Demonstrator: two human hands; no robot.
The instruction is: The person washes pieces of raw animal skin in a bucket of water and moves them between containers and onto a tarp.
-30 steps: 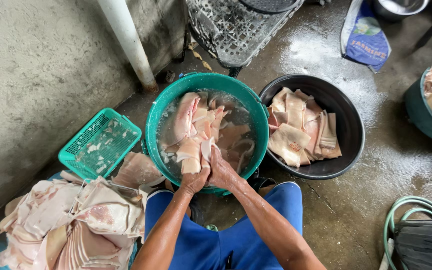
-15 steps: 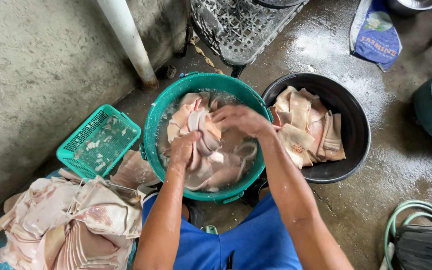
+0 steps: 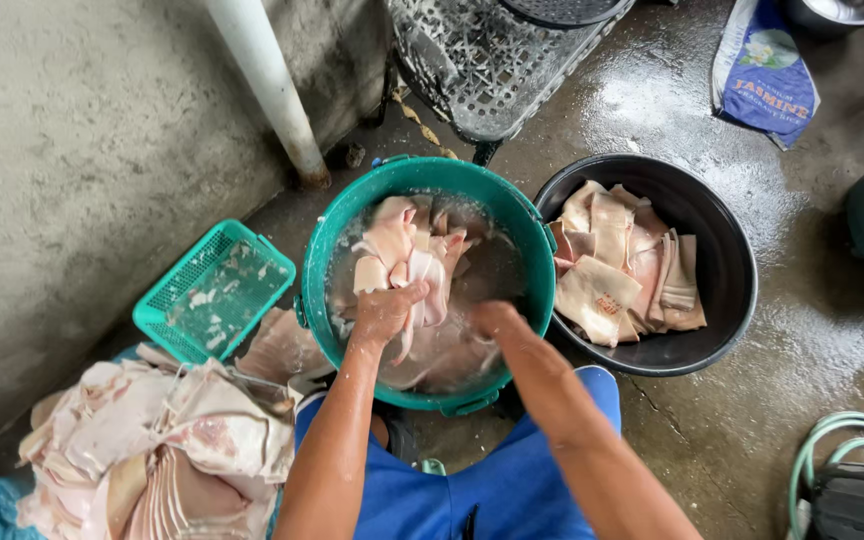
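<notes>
A green tub (image 3: 324, 252) of cloudy water holds several pale pink slabs of pork skin (image 3: 398, 232). My left hand (image 3: 382, 312) is closed around one slab (image 3: 420, 282), lifting it partly out of the water. My right hand (image 3: 492, 318) is just beside it at the tub's near side, fingers dipped into the water and partly hidden; I cannot tell what it holds. My blue-clad knees sit just below the tub.
A black tub (image 3: 727, 250) with several cut skin pieces stands to the right. A teal mesh basket (image 3: 214, 292) lies left, by a heap of raw skin (image 3: 152, 450). Behind are a white pipe (image 3: 267, 85), a grey crate (image 3: 492, 60), a blue sack (image 3: 764, 72); a green hose (image 3: 820, 440) at right.
My right hand has dropped from over the tub's middle to its near side, into the water. My left hand keeps hold of the skin slab and has shifted slightly nearer.
</notes>
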